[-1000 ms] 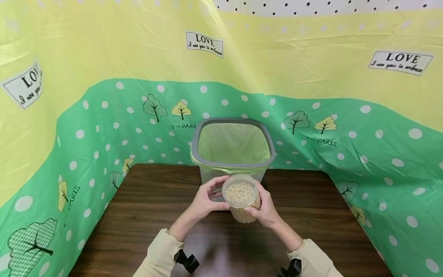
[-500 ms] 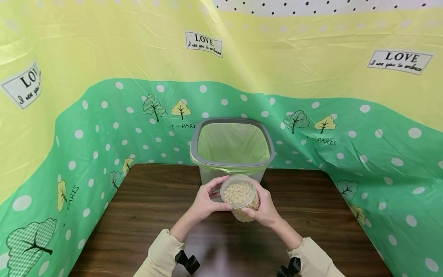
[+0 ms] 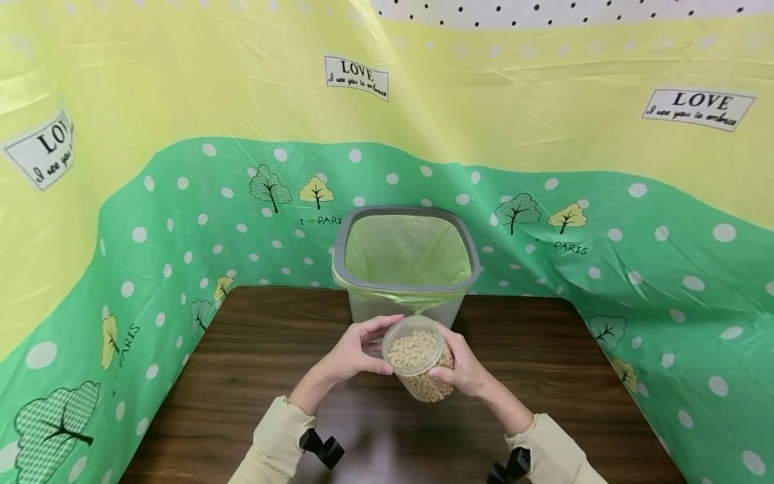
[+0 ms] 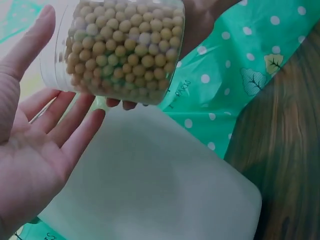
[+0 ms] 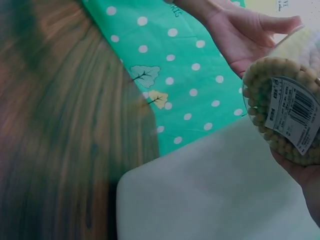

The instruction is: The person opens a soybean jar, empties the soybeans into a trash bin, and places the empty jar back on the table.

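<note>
A clear plastic jar (image 3: 424, 387) of small round beige balls is held over the table, tilted with its translucent top leaning toward the left hand. My right hand (image 3: 464, 368) grips the jar's body from the right, thumb on the near side. Beside the top, my left hand (image 3: 353, 353) has its thumb and fingers spread. The left wrist view shows those fingers (image 4: 75, 125) fairly straight below the whitish rim (image 4: 52, 57); whether they touch it I cannot tell. A barcode label (image 5: 295, 115) on the jar's base faces the right wrist camera.
Behind the jar stands a grey-rimmed bin (image 3: 399, 288) lined with a green bag, near the back of the dark wooden table (image 3: 260, 363). A printed yellow and green curtain (image 3: 199, 202) hangs around the back and sides.
The jar and both hands have come slightly down, toward the person. My left thumb has moved left, from over the jar's top to its edge. The bin has stayed in place.
</note>
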### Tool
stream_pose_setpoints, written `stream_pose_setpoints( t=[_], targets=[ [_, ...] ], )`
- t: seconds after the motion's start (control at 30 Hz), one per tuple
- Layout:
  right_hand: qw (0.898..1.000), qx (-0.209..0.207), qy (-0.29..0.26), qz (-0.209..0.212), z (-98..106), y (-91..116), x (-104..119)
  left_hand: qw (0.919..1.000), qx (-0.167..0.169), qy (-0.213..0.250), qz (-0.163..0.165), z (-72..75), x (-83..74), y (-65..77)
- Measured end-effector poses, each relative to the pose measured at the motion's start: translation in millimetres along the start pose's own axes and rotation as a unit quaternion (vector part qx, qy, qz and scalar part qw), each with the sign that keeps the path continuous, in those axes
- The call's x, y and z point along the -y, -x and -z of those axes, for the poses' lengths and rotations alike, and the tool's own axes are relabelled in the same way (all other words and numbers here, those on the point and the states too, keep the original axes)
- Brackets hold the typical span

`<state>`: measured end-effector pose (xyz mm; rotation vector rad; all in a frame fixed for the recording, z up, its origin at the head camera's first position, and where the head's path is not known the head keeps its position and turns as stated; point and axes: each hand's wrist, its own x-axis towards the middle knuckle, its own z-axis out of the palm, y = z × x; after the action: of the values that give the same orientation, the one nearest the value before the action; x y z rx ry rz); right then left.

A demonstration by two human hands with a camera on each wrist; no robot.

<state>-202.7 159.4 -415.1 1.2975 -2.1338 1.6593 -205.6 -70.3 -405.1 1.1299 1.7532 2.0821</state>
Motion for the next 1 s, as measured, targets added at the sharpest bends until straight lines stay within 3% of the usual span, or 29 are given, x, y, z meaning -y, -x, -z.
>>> stream_pose_setpoints(
  t=[0.07, 0.17, 0.27, 0.37, 0.5, 0.6, 0.77, 0.87, 1.0],
  targets=[
    [0.999, -0.015, 0.028, 0.013, -2.1, 0.9, -0.7, 0.9999, -0.008, -0.012, -0.001, -2.6, 0.7, 0.3],
    [0.994, -0.068, 0.086, 0.026, -6.0, 2.0, 0.4, 0.9972, -0.066, -0.033, -0.009, -10.7, 1.9, 0.7],
    [0.983, -0.122, 0.134, 0.024, -9.6, 1.6, 2.8, 0.9874, -0.138, -0.073, -0.025, -21.5, 3.2, 1.4],
    [0.978, -0.146, 0.150, 0.017, -10.6, 0.3, 4.5, 0.9792, -0.177, -0.093, -0.035, -29.4, 2.6, 1.8],
    [0.986, -0.129, 0.107, 0.015, -5.6, -0.5, 5.2, 0.9851, -0.157, -0.057, -0.038, -26.2, -1.3, 1.4],
    [0.993, -0.097, 0.067, 0.013, -0.3, -1.0, 4.9, 0.9931, -0.114, -0.018, -0.019, -16.7, -3.2, -0.9],
    [0.997, -0.058, 0.052, 0.017, 3.0, -2.2, 3.1, 0.9988, -0.045, -0.019, 0.007, -8.5, -4.1, -6.5],
    [0.994, -0.079, 0.077, 0.021, 1.5, -2.2, 3.4, 0.9978, -0.059, -0.030, 0.004, -12.0, -3.6, -7.7],
    [0.984, -0.127, 0.124, 0.014, -1.8, -2.6, 4.4, 0.9906, -0.130, -0.043, -0.002, -22.8, -0.9, -6.9]
  ],
)
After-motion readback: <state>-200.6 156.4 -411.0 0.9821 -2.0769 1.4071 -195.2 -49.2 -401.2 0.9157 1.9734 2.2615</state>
